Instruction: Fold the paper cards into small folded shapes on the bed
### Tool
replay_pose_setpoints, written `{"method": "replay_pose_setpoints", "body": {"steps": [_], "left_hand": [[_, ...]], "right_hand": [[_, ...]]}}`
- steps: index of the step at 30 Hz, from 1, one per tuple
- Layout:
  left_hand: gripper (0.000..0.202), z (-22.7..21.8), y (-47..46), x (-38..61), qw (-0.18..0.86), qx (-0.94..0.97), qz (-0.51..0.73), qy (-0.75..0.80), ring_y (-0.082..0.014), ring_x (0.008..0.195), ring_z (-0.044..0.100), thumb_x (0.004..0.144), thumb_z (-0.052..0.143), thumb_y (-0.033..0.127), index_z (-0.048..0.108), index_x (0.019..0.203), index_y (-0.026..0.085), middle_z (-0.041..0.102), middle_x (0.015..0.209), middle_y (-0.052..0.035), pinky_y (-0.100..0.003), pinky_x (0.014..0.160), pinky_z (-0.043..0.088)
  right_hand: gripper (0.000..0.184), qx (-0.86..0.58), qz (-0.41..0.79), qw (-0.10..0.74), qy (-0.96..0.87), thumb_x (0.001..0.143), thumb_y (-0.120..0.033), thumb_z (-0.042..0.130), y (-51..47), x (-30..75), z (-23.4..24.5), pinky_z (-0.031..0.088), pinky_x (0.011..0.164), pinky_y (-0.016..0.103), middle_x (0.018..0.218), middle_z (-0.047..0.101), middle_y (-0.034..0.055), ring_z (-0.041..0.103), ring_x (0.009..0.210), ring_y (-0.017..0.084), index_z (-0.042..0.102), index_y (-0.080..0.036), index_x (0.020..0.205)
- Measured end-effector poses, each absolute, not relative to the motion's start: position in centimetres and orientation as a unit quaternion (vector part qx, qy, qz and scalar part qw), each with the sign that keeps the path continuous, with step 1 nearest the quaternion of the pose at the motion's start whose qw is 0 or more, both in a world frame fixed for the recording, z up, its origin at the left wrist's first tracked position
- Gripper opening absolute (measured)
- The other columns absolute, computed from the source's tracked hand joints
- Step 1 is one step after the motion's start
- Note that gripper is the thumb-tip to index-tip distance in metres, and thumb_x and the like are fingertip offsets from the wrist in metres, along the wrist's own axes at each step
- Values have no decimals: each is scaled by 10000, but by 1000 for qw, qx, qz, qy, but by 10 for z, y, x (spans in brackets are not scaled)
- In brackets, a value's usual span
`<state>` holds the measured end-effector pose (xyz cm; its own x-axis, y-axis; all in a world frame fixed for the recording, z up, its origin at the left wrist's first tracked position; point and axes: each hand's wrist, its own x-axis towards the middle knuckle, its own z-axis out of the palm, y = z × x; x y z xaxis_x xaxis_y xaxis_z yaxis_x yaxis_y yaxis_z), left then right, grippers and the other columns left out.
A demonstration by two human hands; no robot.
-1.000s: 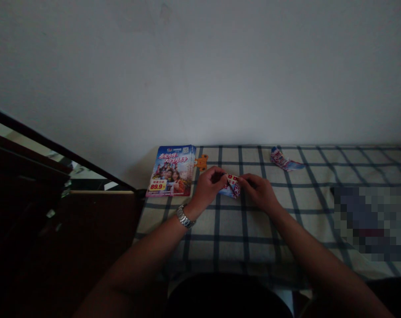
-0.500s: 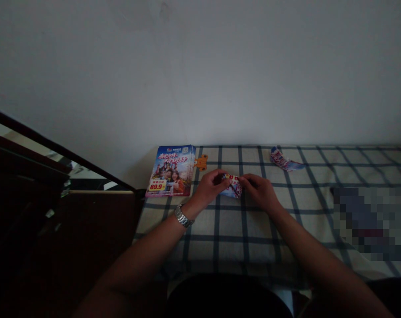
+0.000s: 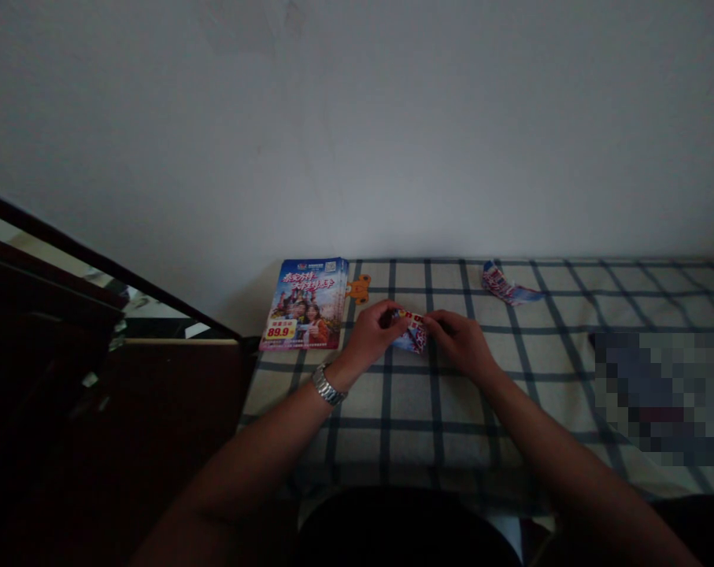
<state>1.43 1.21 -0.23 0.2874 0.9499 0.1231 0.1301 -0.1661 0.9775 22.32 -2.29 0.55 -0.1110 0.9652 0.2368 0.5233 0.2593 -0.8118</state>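
Note:
Between both hands is a small folded flyer, printed in red, blue and white, over the checked cloth. My left hand pinches its left side with thumb and fingers. At the right upper corner, my right hand grips it in a pinch. To the left lies a stack of colourful flyers, the top one marked 89.9. An orange bear-shaped piece touches or nearly touches the stack's right edge. Farther right rests a crumpled, folded flyer strip.
A blue-and-cream checked cloth covers the surface, which meets a plain wall at the back. A blurred-out patch lies at the right. Dark wooden furniture stands beyond the left edge.
The folded flyer has turned slightly in my fingers, and its lower part looks narrower. Both hands have stayed in nearly the same place.

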Motion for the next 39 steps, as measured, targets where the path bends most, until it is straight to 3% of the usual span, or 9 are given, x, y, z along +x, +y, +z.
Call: {"method": "replay_pose_setpoints", "body": {"steps": [9, 13, 18, 24, 31, 39], "left_hand": [[199, 4, 10, 12, 475, 656, 408, 421, -116, 611, 472, 844, 733, 353, 694, 939, 182, 565, 697, 38, -219, 559, 339], [171, 5, 10, 12, 476, 665, 394, 420, -114, 603, 445, 855, 714, 337, 684, 915, 180, 532, 681, 43, -217, 542, 308], [164, 4, 11, 11, 466, 685, 380, 411, -120, 621, 458, 883, 698, 344, 671, 902, 183, 538, 698, 37, -225, 567, 328], [239, 3, 10, 11, 452, 690, 411, 388, -141, 713, 527, 935, 681, 382, 676, 1113, 222, 610, 856, 7, -240, 636, 390], [182, 3, 10, 9, 450, 695, 395, 397, -135, 651, 524, 960, 664, 393, 684, 993, 215, 589, 742, 24, -247, 617, 387], [210, 1, 11, 9, 484, 676, 390, 397, -131, 621, 526, 946, 676, 404, 680, 986, 199, 585, 709, 30, -236, 583, 379]], "right_hand": [[340, -505, 341, 389, -691, 986, -525, 611, -25, 222, 9, 532, 694, 312, 836, 774, 33, 701, 758, 209, 748, -221, 919], [310, -490, 365, 379, -695, 990, -499, 614, -25, 221, 7, 547, 738, 318, 914, 792, 34, 714, 805, 210, 756, -224, 990], [318, -499, 349, 360, -706, 999, -503, 597, -25, 223, 5, 550, 710, 318, 898, 799, 32, 720, 789, 218, 770, -236, 992], [334, -515, 329, 358, -706, 1005, -501, 587, -24, 225, 7, 539, 680, 313, 869, 800, 27, 719, 756, 214, 778, -228, 984], [323, -503, 327, 348, -720, 1016, -478, 571, -25, 225, 6, 533, 698, 314, 900, 805, 24, 718, 771, 214, 782, -234, 993], [315, -506, 318, 337, -728, 1006, -480, 582, -24, 225, 6, 504, 652, 301, 857, 796, 22, 701, 730, 209, 785, -242, 975]]}}
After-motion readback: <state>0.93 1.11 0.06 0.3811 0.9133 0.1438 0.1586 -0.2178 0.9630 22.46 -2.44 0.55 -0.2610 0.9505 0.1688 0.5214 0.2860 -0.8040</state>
